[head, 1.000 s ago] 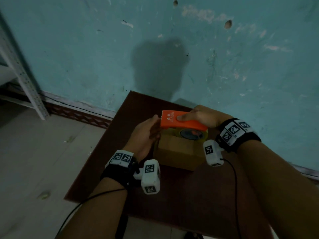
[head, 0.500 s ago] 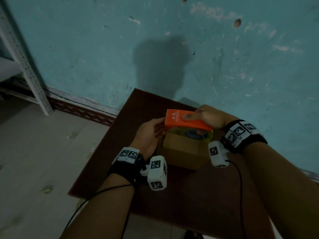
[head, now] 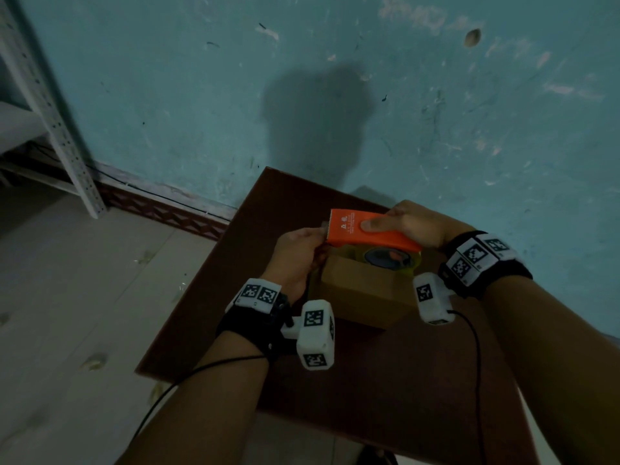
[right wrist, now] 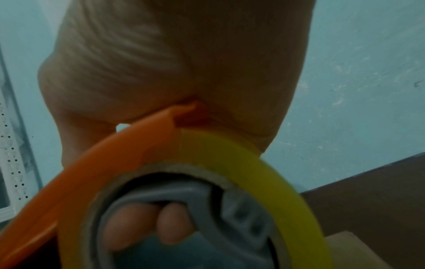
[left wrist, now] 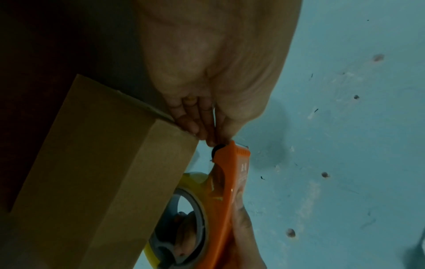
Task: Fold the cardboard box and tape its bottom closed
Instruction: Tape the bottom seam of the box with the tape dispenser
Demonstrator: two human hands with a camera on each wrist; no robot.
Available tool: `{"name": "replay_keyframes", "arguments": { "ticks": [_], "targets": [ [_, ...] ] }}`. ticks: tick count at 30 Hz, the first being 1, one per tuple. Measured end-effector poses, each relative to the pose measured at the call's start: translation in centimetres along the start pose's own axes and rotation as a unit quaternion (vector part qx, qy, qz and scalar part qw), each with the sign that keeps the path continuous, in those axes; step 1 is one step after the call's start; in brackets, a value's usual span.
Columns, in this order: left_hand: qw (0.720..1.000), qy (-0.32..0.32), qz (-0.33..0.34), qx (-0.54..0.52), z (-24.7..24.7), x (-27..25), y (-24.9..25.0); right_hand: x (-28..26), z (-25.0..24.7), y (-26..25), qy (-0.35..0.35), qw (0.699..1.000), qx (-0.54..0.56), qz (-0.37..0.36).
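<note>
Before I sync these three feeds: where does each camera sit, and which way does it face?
Head: on the head, looking forward and down at the dark brown wooden table, brown cardboard box, both forearms and hands.
Left wrist: along the left hand, whose fingertips meet the orange plastic tape dispenser beside the box.
Right wrist: along the right hand gripping the dispenser; yellowish tape roll fills the view.
Shared: dispenser and teal wall in all three.

tape end point(left wrist: 215, 145) at the dispenser point(head: 365, 229) mouth, hidden behind left-hand fingers point(left wrist: 195, 116)
</note>
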State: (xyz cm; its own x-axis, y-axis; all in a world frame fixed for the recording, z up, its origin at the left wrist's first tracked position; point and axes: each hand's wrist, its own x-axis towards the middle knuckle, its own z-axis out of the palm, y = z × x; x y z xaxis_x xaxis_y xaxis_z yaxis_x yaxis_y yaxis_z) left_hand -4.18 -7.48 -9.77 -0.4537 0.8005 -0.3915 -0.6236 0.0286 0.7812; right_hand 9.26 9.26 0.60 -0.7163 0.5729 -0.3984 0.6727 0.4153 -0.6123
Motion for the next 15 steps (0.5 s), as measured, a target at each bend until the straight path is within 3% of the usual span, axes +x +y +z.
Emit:
{"name": "replay_keyframes", "arguments": {
  "ticks": [5,15],
  "targets": [
    [0.999,0.034,-0.004,0.037,0.4,-0.1,0.8,0.1,0.1,-0.4,-0.001,1.000,-0.019,-0.001],
    [0.992,0.114,-0.019,-0.041,0.2,-0.4,1.8,0.5,0.5,-1.2,-0.005,1.000,-0.026,-0.003]
  ]
}}
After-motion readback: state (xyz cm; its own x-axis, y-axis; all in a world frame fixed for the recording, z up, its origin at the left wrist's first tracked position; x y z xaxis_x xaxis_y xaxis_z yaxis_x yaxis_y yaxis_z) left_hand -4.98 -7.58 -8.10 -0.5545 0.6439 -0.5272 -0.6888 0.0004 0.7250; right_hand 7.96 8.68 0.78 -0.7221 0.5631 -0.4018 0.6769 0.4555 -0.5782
